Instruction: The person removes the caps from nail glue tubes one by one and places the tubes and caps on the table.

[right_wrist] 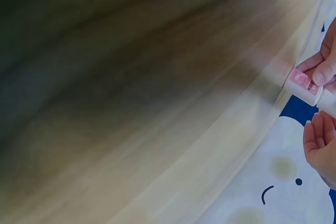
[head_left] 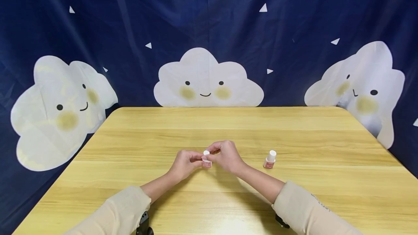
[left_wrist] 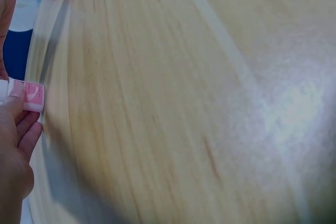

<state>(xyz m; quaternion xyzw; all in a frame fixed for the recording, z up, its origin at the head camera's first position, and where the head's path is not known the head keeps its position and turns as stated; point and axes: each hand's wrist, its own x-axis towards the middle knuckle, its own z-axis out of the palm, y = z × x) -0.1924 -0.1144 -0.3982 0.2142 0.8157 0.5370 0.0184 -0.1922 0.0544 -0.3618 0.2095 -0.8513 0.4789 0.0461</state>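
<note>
A small white bottle with a pink label and a white cap stands upright at the table's middle. My left hand holds it by its body, the thumb over the label in the left wrist view. At the cap is my right hand, with thumb and curled fingers around it; the left wrist view cuts off most of this grip. In the right wrist view, the right hand's curled fingers lie right beside the cap. A second, similar bottle stands upright to the right, apart from both hands.
The light wooden table has its far edge against a dark blue curtain with smiling white clouds and small triangles. Dark devices are strapped near both rolled sleeves. Glare marks the table's near part.
</note>
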